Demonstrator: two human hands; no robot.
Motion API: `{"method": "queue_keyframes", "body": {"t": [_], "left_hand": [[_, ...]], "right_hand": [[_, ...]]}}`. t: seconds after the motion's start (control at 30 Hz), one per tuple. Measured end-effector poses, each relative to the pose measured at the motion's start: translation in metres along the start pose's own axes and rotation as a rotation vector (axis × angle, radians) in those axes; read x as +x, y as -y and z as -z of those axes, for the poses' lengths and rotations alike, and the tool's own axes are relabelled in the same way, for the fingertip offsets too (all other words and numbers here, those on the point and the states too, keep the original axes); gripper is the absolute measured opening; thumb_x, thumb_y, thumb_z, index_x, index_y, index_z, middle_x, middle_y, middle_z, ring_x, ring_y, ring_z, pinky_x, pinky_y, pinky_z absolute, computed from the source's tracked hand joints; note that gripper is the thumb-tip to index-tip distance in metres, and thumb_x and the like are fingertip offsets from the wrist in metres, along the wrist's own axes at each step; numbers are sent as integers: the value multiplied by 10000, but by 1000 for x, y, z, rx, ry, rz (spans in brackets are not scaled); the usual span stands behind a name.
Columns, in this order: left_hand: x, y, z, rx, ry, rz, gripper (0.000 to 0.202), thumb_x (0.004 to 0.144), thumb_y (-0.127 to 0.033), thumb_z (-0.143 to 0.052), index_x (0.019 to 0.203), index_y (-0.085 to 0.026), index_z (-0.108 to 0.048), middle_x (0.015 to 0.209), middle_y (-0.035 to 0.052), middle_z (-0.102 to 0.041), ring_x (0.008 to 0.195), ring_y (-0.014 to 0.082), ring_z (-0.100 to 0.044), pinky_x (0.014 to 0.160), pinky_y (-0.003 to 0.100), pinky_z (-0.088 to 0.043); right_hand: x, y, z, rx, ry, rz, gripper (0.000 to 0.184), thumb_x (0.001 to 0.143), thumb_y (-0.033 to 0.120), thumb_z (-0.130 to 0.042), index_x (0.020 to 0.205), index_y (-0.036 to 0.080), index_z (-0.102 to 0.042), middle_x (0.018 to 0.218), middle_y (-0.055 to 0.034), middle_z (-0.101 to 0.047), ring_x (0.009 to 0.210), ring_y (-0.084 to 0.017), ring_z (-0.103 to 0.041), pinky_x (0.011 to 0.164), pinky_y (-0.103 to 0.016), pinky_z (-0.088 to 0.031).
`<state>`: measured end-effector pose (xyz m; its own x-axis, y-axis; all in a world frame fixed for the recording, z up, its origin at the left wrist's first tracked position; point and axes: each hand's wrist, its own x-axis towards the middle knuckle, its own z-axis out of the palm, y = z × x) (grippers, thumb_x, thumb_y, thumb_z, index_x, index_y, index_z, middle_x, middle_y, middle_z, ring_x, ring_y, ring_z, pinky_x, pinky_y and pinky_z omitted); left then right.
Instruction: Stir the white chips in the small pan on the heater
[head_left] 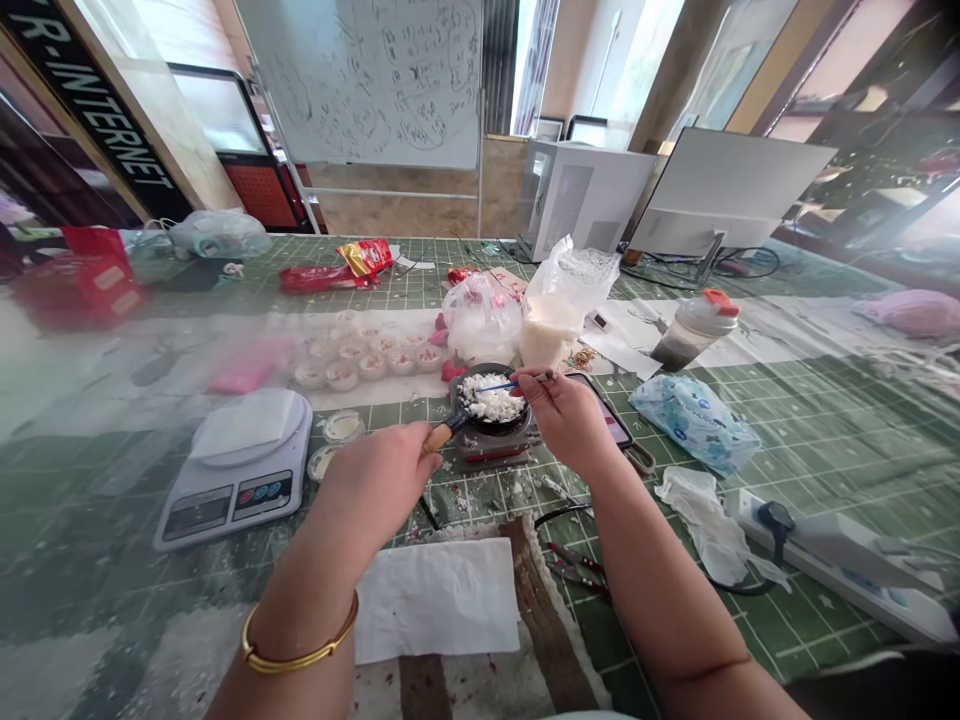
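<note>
Nearest the camera, a white sheet of paper [439, 598] is lying flat on the desk [825, 420] between the person's two forearms, the left one wearing a gold bangle [300, 640]. Green, gridded and littered with white crumbs, the desk is carrying everything else. At its far edge a whiteboard [375, 80] is standing, with a pale computer case [581, 195] and a monitor [731, 190], turned away, to its right. Closer, a white kitchen scale [236, 465] is sitting just left of the left hand [375, 490]. Behind the hands a clear bag of white granules [559, 310] is standing upright, and rows of small filled cups [367, 355] are lying to its left. A bottle [694, 328] with an orange cap is standing further right, a blue-and-white wipes pack [694, 420] is lying nearer, and a power strip [847, 560] is running along the right side.

The left hand is gripping the wooden handle [436, 436] of a small black pan [491, 400], its fingers closed fully round it. The pan is sitting on a small stand [491, 445] at the middle of the desk, just ahead of both hands, and is holding a heap of white flakes [495, 405]. The right hand [570, 420] is hovering at the pan's right rim, its fingers pinching a thin stick [501, 386] whose blue tip is reaching into the flakes. A phone [611, 420] is lying partly under that hand.
</note>
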<state>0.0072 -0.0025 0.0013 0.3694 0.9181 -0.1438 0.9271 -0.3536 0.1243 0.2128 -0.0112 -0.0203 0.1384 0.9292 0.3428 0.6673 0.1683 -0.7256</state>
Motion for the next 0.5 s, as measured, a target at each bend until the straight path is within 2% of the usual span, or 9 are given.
{"method": "queue_keyframes", "body": {"t": [0.1,0.23,0.4,0.5], "left_hand": [[1,-1,0,10,6,2,292,836,-428,-370,853,-211,-565,780,33,-639,720,180,-591,486,241,-262],[0,0,-2,6,0,11,299,832,-443,-368,853,-219,-566,776,32,-643,706,183,-586,492,239,-256],[-1,0,-1,9,-7,-17,283,837,-429,-358,827,-221,-550,767,26,-638,698,184,-573,490,239,-230],[-1,-1,1,6,6,-15,288,840,-429,-347,825,-220,-544,783,28,-639,680,182,-566,488,240,-228]], "right_hand": [[-1,0,-3,1,-34,16,311,864,402,-381,976,203,-592,860,-50,-680,829,-183,-619,728,-286,-438],[-3,3,-7,-14,44,44,303,866,377,-383,983,205,-603,923,-58,-675,861,-185,-607,740,-289,-436],[-7,8,0,-37,6,54,281,867,362,-385,953,197,-596,885,-49,-682,839,-176,-606,719,-276,-430],[-11,11,3,-70,70,84,272,874,350,-377,943,208,-599,826,-33,-685,780,-166,-607,694,-270,-421]]}}
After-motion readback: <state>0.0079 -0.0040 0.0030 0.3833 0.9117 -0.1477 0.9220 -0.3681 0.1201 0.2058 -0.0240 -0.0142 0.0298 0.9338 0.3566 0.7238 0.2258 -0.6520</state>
